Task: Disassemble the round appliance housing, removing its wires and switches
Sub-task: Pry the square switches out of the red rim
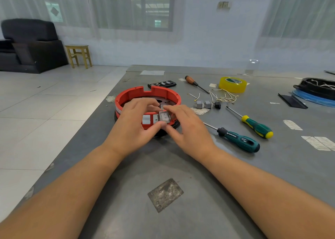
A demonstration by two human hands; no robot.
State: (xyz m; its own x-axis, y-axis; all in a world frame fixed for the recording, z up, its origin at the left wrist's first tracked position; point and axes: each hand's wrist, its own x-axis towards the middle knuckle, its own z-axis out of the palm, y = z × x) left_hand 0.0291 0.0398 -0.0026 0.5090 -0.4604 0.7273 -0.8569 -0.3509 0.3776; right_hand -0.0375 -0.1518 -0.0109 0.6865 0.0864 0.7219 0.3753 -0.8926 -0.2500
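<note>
**Both hands on the last switch in the red housing**

Where lettering can be read at all, it sits on the dark teal screwdriver (239,139) to the right of the hands, whose handle carries white print that looks like "PENGGONG", though the blur makes this uncertain. Print on the yellow tape roll (233,84) and on the black bit case (161,84) is too small to make out.

The round red housing (148,104) stands near the table's left edge (76,148), with floor tiles just beyond. A white rocker switch (164,116) sits in the housing's near wall. The left hand (135,125) pinches it, fingers curled over the rim and thumb pressed beneath. The right hand (188,128) touches the switch from the right with its fingertips, the remaining fingers loosely spread.

Two grey switches (204,104) and a small black one (217,105) lie beside a tangle of loose wires (223,95), right of the housing. A green-and-yellow screwdriver (253,125) and a wooden-handled one (194,83) lie nearby. Bare tabletop (181,166) stretches in front of the housing, between the forearms.
</note>
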